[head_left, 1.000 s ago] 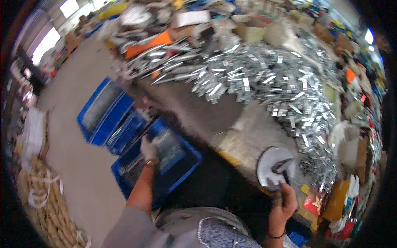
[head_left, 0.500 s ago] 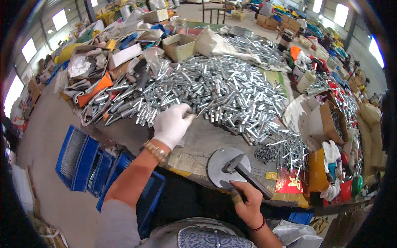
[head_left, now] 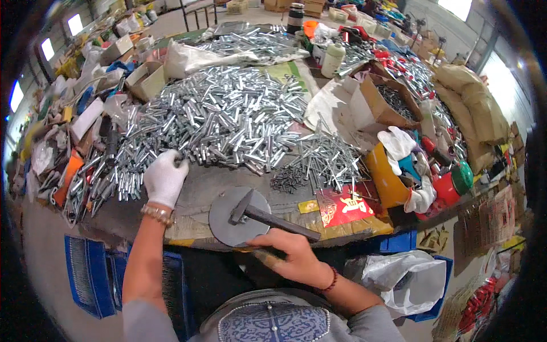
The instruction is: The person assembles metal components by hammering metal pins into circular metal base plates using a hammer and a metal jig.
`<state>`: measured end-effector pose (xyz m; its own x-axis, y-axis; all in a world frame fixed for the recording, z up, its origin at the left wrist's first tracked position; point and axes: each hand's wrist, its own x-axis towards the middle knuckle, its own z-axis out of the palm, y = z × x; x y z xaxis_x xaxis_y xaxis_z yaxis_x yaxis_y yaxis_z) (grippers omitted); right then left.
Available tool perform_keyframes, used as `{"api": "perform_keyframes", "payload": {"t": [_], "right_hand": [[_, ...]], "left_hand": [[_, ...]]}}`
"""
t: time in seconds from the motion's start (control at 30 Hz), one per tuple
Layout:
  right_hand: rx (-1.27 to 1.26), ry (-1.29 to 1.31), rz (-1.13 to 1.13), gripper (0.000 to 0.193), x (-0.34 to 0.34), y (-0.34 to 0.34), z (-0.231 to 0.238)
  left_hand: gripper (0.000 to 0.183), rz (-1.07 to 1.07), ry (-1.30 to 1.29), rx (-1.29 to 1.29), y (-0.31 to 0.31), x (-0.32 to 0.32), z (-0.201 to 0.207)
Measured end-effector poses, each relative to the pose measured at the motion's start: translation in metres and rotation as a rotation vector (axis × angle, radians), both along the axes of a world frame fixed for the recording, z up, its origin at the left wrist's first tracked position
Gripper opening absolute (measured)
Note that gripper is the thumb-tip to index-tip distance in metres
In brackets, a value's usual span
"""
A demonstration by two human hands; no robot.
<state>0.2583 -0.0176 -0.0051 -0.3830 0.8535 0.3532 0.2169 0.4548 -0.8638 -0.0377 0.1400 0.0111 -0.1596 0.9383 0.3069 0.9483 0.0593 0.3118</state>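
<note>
My left hand [head_left: 165,178], in a white knit glove, is at the near left edge of a large pile of silvery metal pins [head_left: 222,114]. Its fingers are curled in, and whatever they may hold is hidden. In front of me, a round grey metal plate [head_left: 219,225] lies at the table's near edge. Across it rests a hammer [head_left: 279,221], head on the plate, handle slanting to the right. My bare right hand [head_left: 296,257] is beside the plate's front rim, below the hammer handle, fingers stretched out and a tan wrap on one. Nothing shows in it.
Small dark screws [head_left: 288,180] and thin long rods [head_left: 333,157] lie right of the plate, near a red printed card [head_left: 345,206]. An open carton [head_left: 387,102] and yellow box [head_left: 387,176] stand farther right. Blue crates [head_left: 85,276] and a white sack [head_left: 404,279] are below the table.
My view has turned to the right, so the table appears shifted left. My right hand has come closer to the plate's front rim. The left stays curled at the pile's edge.
</note>
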Motion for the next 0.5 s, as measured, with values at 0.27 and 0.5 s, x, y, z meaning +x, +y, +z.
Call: {"api": "perform_keyframes", "payload": {"t": [0.27,0.5], "right_hand": [[0.194,-0.654,-0.659,0.031,0.084,0.074,0.027],[0.298,-0.917,-0.474,0.028,0.085,0.129,0.007]], "left_hand": [[0.019,-0.409,-0.039,0.005,-0.088,0.027,0.036],[0.013,-0.61,0.085,-0.038,-0.121,0.042,0.035]]}}
